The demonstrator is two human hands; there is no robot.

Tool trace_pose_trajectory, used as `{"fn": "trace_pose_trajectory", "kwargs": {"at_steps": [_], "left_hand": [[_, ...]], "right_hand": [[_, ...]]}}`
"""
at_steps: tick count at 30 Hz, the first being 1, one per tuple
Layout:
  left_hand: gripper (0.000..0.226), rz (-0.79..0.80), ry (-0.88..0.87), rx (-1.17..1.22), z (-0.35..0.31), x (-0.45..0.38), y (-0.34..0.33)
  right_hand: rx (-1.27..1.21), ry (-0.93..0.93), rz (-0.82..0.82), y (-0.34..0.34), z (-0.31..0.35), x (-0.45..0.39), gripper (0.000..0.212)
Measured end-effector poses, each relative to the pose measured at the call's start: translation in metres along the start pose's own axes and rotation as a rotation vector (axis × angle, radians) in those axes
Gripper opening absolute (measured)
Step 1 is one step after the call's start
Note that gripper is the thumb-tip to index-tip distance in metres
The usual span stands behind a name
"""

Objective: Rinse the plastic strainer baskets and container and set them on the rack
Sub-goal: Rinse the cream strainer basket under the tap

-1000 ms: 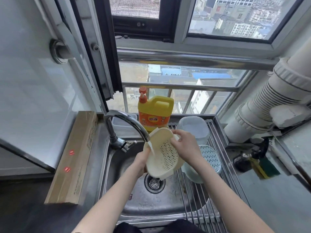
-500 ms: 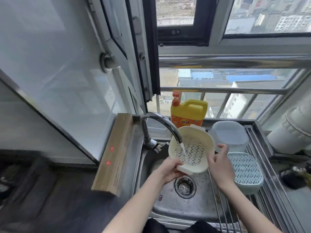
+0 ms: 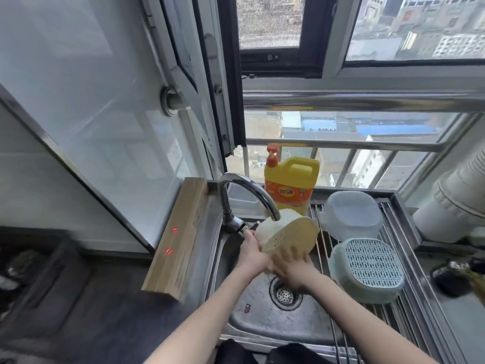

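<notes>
- Cream strainer basket (image 3: 287, 233) is held over the sink (image 3: 262, 319), directly beneath the spout of the faucet (image 3: 246, 195); its perforated underside is turned toward the camera and tilted to the right; whether water is running cannot be told
- Left hand (image 3: 252, 254) grips the basket's left lower edge, fingers curled round the rim; its thumb side lies near the faucet base
- Right hand (image 3: 295, 269) holds the basket from below, fingers curled up over the perforated wall; the hand is motion-blurred, so the exact finger placement cannot be told; the two hands touch each other under the basket
- Blue strainer basket (image 3: 367, 270) lies upside down on the rack (image 3: 399, 308), which spans the right side of the sink; its grid bottom faces up
- Translucent container (image 3: 351, 215) sits on the rack just behind the blue strainer basket, close to it; which way up it stands cannot be told
- Yellow detergent jug (image 3: 290, 185) with an orange pump stands upright at the back ledge, behind the faucet and left of the container
- Wooden board (image 3: 175, 237) lies along the left edge of the sink
- Drain (image 3: 284, 294) shows in the basin below the right hand
- White ribbed duct (image 3: 454, 200) runs at far right; a dark object on the desk at right is too blurred to identify
</notes>
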State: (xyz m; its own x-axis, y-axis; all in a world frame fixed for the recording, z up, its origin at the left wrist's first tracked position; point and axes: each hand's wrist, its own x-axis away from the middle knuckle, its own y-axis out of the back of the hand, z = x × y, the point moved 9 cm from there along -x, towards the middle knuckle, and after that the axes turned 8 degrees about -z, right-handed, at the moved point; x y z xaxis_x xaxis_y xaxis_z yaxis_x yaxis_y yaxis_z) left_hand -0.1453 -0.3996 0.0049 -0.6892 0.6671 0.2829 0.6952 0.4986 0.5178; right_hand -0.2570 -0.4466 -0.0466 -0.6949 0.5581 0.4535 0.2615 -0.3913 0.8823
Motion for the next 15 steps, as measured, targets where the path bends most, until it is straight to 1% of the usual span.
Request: {"fn": "trace_pose_trajectory", "kwargs": {"at_steps": [1, 2, 3, 4, 5, 6, 7, 10, 11, 12, 14, 15], "left_hand": [[0.042, -0.021, -0.004, -0.011, 0.002, 0.000, 0.003], [0.041, -0.042, 0.000, -0.009, 0.004, -0.001, 0.006], [0.041, -0.054, 0.014, -0.006, 0.007, -0.001, 0.009], [0.041, -0.057, 0.024, -0.012, 0.008, -0.003, 0.010], [0.041, -0.047, 0.035, -0.026, 0.010, -0.004, 0.010], [0.040, -0.036, 0.045, -0.038, 0.011, -0.006, 0.008], [0.041, -0.026, 0.054, -0.048, 0.013, -0.007, 0.007], [0.052, 0.000, 0.070, -0.077, 0.014, -0.008, 0.003], [0.055, 0.013, 0.091, -0.080, 0.016, -0.008, 0.001], [0.055, 0.027, 0.116, -0.079, 0.019, -0.008, 0.000], [0.047, 0.055, 0.191, -0.035, 0.028, -0.010, -0.003], [0.045, 0.071, 0.234, 0.008, 0.033, -0.011, -0.006]], "right_hand": [[-0.030, 0.066, 0.042, -0.004, 0.009, 0.004, 0.059], [-0.016, 0.092, -0.005, 0.000, 0.008, 0.003, 0.059], [0.039, 0.070, -0.098, 0.006, -0.001, 0.000, 0.059], [0.101, 0.002, -0.197, 0.013, -0.014, -0.003, 0.060], [0.144, -0.080, -0.264, 0.016, -0.026, -0.003, 0.062], [0.148, -0.130, -0.296, 0.017, -0.032, -0.002, 0.064], [0.134, -0.119, -0.286, 0.015, -0.028, -0.002, 0.064], [0.074, 0.141, -0.126, -0.003, 0.012, -0.002, 0.062], [0.078, 0.186, -0.099, -0.006, 0.015, -0.001, 0.063], [0.091, 0.176, -0.125, -0.003, 0.010, -0.003, 0.065], [0.156, 0.039, -0.254, 0.009, -0.015, -0.007, 0.068], [0.204, -0.024, -0.282, 0.013, -0.023, -0.007, 0.071]]}}
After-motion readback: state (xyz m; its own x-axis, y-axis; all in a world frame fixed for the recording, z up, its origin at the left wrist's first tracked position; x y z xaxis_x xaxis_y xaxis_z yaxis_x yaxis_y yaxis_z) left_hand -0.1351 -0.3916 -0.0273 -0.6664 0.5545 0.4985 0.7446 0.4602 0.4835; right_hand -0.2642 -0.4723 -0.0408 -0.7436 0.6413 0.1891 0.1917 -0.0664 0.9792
